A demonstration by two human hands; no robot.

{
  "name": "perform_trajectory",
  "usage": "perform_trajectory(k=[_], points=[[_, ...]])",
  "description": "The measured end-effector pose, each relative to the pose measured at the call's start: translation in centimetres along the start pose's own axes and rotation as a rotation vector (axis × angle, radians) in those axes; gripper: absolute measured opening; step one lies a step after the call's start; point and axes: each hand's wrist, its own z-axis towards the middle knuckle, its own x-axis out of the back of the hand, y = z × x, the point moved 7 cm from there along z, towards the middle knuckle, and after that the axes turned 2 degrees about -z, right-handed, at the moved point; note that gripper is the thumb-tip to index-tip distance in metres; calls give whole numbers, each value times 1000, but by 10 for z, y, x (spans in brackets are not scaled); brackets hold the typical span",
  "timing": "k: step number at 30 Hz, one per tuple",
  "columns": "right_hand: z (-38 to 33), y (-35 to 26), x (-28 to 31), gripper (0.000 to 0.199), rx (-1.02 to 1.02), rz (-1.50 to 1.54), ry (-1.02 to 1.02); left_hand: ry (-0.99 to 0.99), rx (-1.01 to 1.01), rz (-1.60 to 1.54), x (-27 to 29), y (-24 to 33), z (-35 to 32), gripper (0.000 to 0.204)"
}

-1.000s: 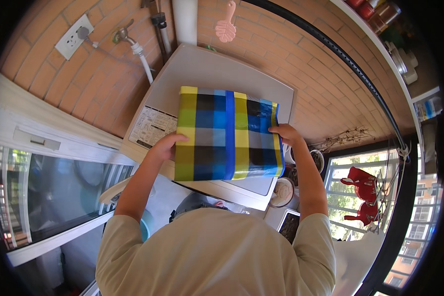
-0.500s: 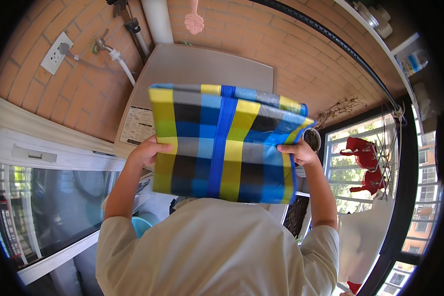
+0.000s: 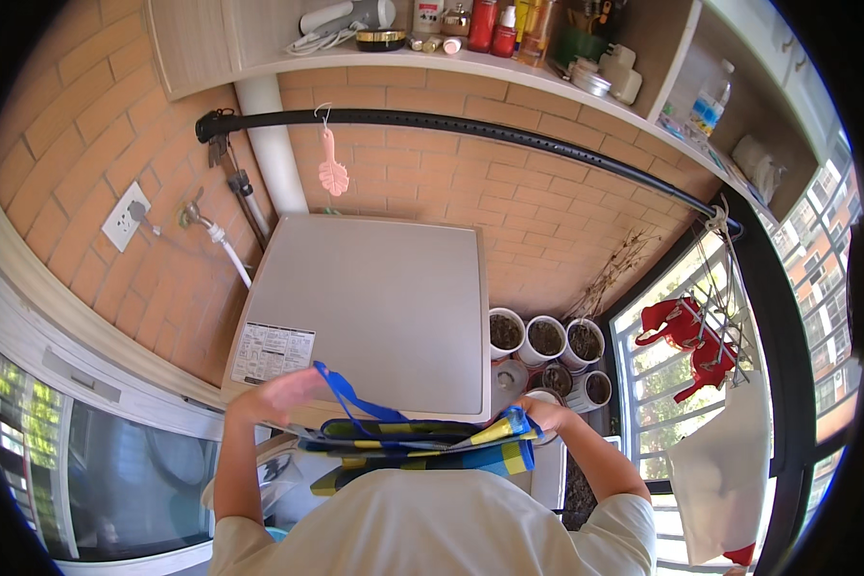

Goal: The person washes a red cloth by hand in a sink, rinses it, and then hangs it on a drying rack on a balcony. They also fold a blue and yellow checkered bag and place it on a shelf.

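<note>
A folded plaid woven bag (image 3: 422, 444) in blue, yellow and black is close against my front, seen mostly edge-on with its layers stacked. Its blue strap (image 3: 363, 403) rises in a loop at the left. The fingertips of my left hand (image 3: 283, 394), slightly blurred, meet the top of that loop and pinch it. My right hand (image 3: 540, 413) grips the bag's right end, where a yellow and blue corner bunches up by the fingers. The bag's lower part is hidden behind my shirt.
Beyond the bag stands a grey-topped appliance (image 3: 384, 298) with a printed label. Several plant pots (image 3: 545, 338) cluster to its right. A black rod (image 3: 451, 123) crosses the wall below a loaded shelf (image 3: 509, 67). Red items (image 3: 686, 331) hang by the window. A tap (image 3: 194, 213) is at left.
The bag has dropped toward me and tipped from face-on to edge-on. My left hand has left its side for the strap loop. The view has lifted, bringing in the shelf.
</note>
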Motion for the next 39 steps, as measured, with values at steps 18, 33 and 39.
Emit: perform_trajectory(k=[18, 33, 39], points=[[-43, 34, -4, 12, 239, 1207, 360, -422, 286, 689, -145, -65, 76, 61], [-76, 8, -65, 50, 464, 795, 667, 53, 108, 670, -201, -81, 101, 43], [-109, -79, -101, 84, 515, -626, 868, 522, -303, 7, -206, -22, 182, 28]])
